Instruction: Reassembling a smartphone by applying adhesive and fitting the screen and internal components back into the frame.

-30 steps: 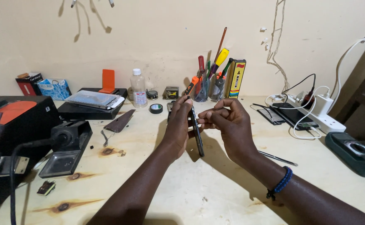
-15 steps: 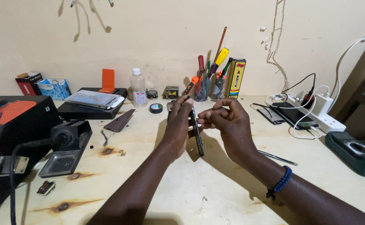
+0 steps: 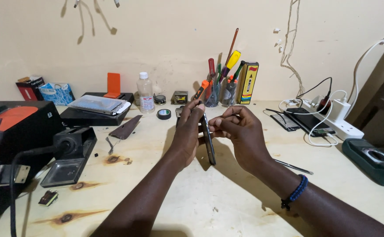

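In the middle of the frame both hands hold a dark phone (image 3: pixel 208 139) on its edge, lifted above the pale wooden bench (image 3: pixel 227 202). The left hand (image 3: pixel 187 134) wraps the phone from the left side, with its fingers (image 3: pixel 195 107) curled over the upper end. The right hand (image 3: pixel 240 134) is just beside it on the other side; its fingers (image 3: pixel 220 124) are pressed together in a pinch at the phone's edge, but I cannot tell if some small tool is between them.

Compared with one second ago and half a second ago almost nothing has changed: the phone keeps the same tilt and both hands stay in the same grip. So the work at the edge of the phone seems to continue as slow and fine effort, not a new step.

Behind the hands, at the upper middle, a cup of screwdrivers (image 3: pixel 216 87) stands near the wall, and a clear bottle (image 3: pixel 146 93) stands to the left of it. A power strip (image 3: pixel 337 123) lies at the right, well apart.
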